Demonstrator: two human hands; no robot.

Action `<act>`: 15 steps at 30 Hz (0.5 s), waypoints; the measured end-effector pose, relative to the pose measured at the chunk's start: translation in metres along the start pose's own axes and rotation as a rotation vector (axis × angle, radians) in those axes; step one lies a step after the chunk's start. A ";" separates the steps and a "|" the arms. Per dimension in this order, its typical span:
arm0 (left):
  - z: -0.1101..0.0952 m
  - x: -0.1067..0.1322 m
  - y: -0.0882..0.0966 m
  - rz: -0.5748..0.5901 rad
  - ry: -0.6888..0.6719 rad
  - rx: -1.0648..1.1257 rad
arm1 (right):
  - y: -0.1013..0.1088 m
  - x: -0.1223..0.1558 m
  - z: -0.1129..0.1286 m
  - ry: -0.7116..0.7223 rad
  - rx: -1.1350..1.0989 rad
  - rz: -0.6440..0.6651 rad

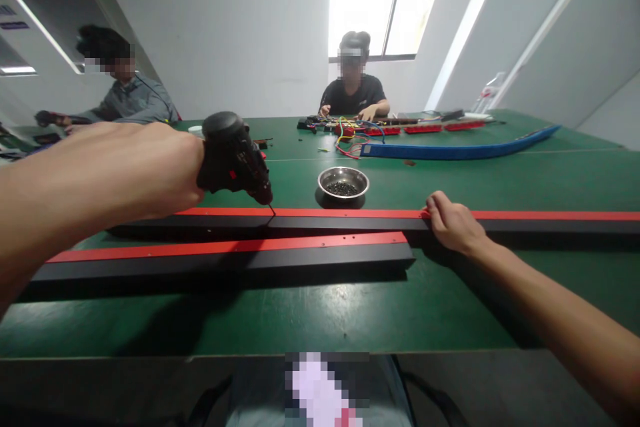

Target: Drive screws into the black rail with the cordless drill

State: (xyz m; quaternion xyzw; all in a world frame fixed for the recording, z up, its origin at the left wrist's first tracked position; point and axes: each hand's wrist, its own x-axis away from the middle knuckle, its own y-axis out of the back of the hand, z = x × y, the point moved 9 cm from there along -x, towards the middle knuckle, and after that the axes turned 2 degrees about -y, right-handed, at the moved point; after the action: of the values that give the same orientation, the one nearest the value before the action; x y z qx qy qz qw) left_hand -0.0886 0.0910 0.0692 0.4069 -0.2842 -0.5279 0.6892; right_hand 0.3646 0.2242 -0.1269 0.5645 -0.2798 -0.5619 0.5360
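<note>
My left hand [167,157] is wrapped round the grip of a black power screwdriver [234,157], which tilts downward. Its thin bit meets the red top face of the long red-and-black bar [345,220]. Farther right, my right hand [454,223] closes on that same bar, thumb and fingers pinching its edge; the fingers hide what lies under them. A second red-and-black bar [280,259] lies nearer to me, with small holes near its right end. Just behind the long bar stands a metal bowl [343,173] holding many small dark screws.
A blue curved strip [450,150] lies at the back right of the green table [320,320]. Coloured wires [345,137] and red pieces [423,129] lie beside it. One person [354,90] works across the table, another [135,97] at the far left. A clear bottle [489,93] stands far right.
</note>
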 end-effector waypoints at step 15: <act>-0.001 -0.014 0.005 -0.131 -0.122 0.353 | 0.007 0.000 -0.057 -0.069 -0.137 0.076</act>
State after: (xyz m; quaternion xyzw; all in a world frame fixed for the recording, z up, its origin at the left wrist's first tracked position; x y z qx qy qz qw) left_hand -0.0896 0.1046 0.0735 0.5063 -0.3865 -0.5374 0.5527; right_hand 0.4193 0.2389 -0.1325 0.4959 -0.2802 -0.5781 0.5843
